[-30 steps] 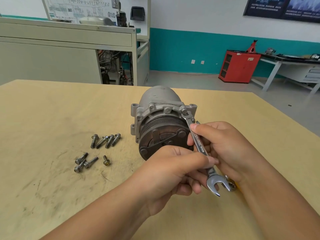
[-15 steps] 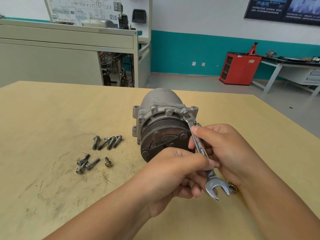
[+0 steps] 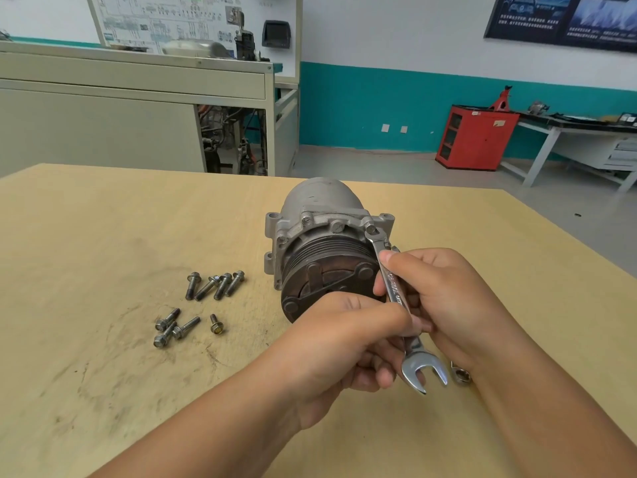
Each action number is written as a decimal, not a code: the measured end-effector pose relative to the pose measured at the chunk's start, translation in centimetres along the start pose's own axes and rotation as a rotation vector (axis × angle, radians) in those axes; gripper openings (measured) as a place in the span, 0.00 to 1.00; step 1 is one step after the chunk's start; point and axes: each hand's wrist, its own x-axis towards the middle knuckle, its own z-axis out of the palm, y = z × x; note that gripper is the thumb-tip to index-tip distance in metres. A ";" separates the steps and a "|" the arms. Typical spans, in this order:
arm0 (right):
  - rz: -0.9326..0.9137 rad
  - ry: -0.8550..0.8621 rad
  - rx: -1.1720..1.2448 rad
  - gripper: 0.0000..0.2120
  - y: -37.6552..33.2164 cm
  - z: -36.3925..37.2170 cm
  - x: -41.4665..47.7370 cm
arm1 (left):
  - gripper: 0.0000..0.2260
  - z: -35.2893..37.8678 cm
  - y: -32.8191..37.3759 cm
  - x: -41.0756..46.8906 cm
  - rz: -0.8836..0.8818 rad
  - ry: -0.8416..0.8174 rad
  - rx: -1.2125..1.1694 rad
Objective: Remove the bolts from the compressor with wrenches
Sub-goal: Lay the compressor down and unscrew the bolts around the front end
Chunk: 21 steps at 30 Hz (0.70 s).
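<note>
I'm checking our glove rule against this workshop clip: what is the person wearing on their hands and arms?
Nothing that shows. The left hand and right hand are bare, with no gloves, rings or tape visible. The left forearm and right forearm are uncovered to the frame's edge: no sleeve, cuff, watch or wristband is in view. The visible fingernails look short and unpainted.

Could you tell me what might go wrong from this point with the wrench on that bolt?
1. Both the left hand and right hand grip the wrench, so nothing steadies the compressor; it may roll on the table under a pull.
2. If the wrench slips off the bolt, knuckles could hit the pulley.
</note>
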 end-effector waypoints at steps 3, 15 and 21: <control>-0.010 0.002 0.016 0.24 0.0 0.1 -0.1 | 0.08 0.0 0.2 -0.1 0.007 0.004 -0.010; -0.043 -0.021 0.027 0.23 0.0 0.2 0.1 | 0.12 0.0 0.0 -0.1 0.167 0.163 0.255; -0.107 0.027 -0.112 0.28 0.0 0.5 0.3 | 0.16 0.0 0.0 -0.1 0.208 0.251 0.282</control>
